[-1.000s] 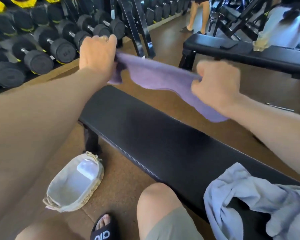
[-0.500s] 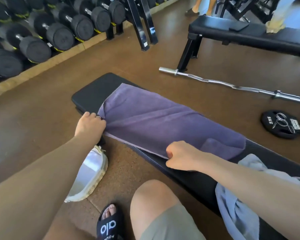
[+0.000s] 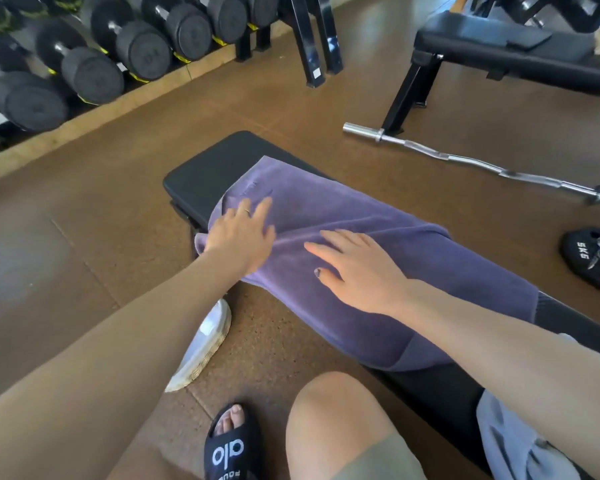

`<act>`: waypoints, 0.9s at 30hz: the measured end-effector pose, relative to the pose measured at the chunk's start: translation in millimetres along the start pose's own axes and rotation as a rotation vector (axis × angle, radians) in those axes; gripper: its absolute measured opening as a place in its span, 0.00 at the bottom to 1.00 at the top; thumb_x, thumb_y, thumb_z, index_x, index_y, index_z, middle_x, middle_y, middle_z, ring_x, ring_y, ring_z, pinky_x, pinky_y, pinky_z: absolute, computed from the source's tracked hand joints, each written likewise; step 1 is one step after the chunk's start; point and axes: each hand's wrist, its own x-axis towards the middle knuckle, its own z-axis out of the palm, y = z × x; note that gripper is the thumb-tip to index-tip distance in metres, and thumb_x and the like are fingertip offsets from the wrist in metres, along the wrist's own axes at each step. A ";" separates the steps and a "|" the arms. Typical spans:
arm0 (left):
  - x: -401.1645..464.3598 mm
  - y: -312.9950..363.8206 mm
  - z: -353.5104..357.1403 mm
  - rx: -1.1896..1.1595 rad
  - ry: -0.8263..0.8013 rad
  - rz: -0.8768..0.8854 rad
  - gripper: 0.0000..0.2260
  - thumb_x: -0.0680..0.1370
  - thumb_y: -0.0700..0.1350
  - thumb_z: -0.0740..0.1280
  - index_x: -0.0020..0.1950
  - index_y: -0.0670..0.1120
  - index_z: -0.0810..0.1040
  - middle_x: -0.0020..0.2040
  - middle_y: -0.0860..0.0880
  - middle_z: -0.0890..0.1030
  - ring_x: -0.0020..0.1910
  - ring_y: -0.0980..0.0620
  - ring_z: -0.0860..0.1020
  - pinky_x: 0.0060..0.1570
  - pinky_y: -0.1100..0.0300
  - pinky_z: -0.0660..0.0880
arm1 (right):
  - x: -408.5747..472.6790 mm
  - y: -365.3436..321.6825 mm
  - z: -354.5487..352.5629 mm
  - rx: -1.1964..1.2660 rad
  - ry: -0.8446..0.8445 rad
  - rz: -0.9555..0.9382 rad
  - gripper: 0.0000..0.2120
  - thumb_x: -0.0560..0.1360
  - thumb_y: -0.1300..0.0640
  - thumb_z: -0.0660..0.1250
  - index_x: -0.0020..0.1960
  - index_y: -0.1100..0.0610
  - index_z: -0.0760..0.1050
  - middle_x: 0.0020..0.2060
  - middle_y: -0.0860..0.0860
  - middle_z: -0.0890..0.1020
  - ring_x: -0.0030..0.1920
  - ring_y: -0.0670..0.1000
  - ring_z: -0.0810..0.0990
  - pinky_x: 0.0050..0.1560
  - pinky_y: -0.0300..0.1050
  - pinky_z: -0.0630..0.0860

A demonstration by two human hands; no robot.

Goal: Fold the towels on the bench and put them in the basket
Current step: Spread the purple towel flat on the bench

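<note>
I have the purple towel (image 3: 378,244) spread lengthwise along the black bench (image 3: 208,171), its near edge hanging over the side toward my knee. My left hand (image 3: 241,237) lies flat on the towel's left end with the fingers straight and spread, gripping nothing, and my right hand (image 3: 357,271) rests palm-down near the middle, fingers likewise straight. Both look to be smoothing the cloth, so I judge the folding of this towel has not really begun: it lies open with a long crease running between my hands, and no clean fold shows yet. A second, pale blue towel (image 3: 520,441) sits crumpled on the bench at the lower right, still to be folded. The basket (image 3: 205,351) stands on the floor just beside the bench, partly hidden by my left forearm; I cannot tell from here what it holds. So most of the job seems left: fold both and drop them in. As for writing, my black slide sandal (image 3: 229,445) reads "alo", and the weight plate (image 3: 589,258) on the floor at the right is marked "5KG".
</note>
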 end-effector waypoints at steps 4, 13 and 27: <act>12.4 4.3 31.5 -0.104 -0.154 -0.081 0.26 0.83 0.63 0.45 0.81 0.61 0.47 0.83 0.50 0.48 0.81 0.43 0.49 0.76 0.39 0.50 | 18.8 -4.3 22.9 -0.082 -0.102 0.048 0.33 0.78 0.38 0.35 0.81 0.44 0.53 0.81 0.53 0.55 0.80 0.57 0.53 0.78 0.62 0.52; 74.5 -41.7 41.3 -0.092 -0.120 -0.056 0.23 0.80 0.68 0.39 0.76 0.74 0.44 0.82 0.59 0.44 0.81 0.46 0.42 0.73 0.30 0.39 | 44.8 -18.3 42.1 -0.058 0.053 0.141 0.29 0.81 0.39 0.44 0.80 0.46 0.59 0.80 0.55 0.60 0.79 0.59 0.57 0.76 0.66 0.55; 117.9 -69.8 43.5 -0.060 -0.069 0.182 0.26 0.79 0.70 0.44 0.77 0.72 0.46 0.82 0.62 0.44 0.81 0.51 0.42 0.74 0.32 0.40 | 165.6 20.0 17.5 -0.034 0.005 0.239 0.27 0.84 0.40 0.43 0.82 0.45 0.50 0.81 0.54 0.53 0.81 0.57 0.50 0.79 0.59 0.49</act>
